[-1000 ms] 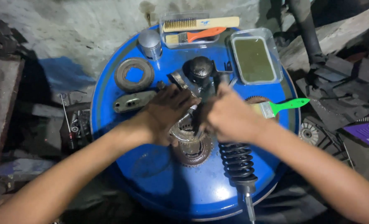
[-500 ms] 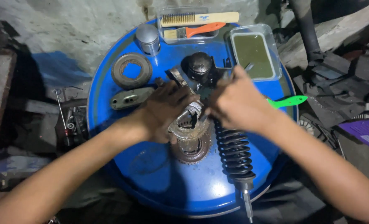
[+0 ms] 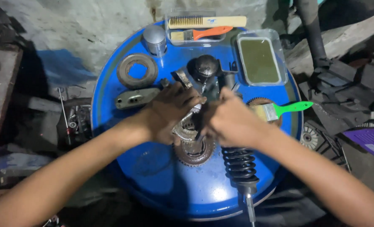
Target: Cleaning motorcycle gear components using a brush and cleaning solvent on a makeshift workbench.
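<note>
Both hands meet mid drum top point(image 3: 153, 176), over a rusty toothed gear point(image 3: 194, 151). Left hand point(image 3: 170, 111) has fingers curled shut on a small metal part point(image 3: 187, 128) sitting just above the gear. Right hand point(image 3: 233, 122) is also closed, touching the same part; exact grip is hidden. Coil-spring shock absorber point(image 3: 240, 166) lies just right of the gear, toward the near edge. Green-handled brush point(image 3: 279, 110) sits at the right edge.
</note>
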